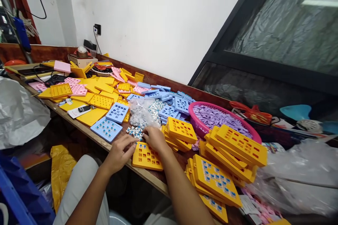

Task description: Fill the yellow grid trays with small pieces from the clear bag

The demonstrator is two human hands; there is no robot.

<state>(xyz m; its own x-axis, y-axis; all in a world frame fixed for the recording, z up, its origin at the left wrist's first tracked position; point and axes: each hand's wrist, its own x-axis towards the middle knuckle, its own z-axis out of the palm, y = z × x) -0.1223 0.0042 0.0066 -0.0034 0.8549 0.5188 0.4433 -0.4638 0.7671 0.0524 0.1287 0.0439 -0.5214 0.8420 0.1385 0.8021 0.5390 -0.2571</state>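
From the head view, both hands meet over a yellow tray (146, 156) lying flat at the near edge of the desk (148, 175). The left hand (120, 154) rests on the tray's left edge, fingers curled loosely; whether they pinch anything I cannot tell. The right hand (154, 137), fingers bent, touches small blue-and-white pieces (134, 132) spilled beside a clear bag (141, 114).

White wall (163, 17) with socket (97, 29) behind a wooden workbench (148, 175); dark window (285, 31) beside it
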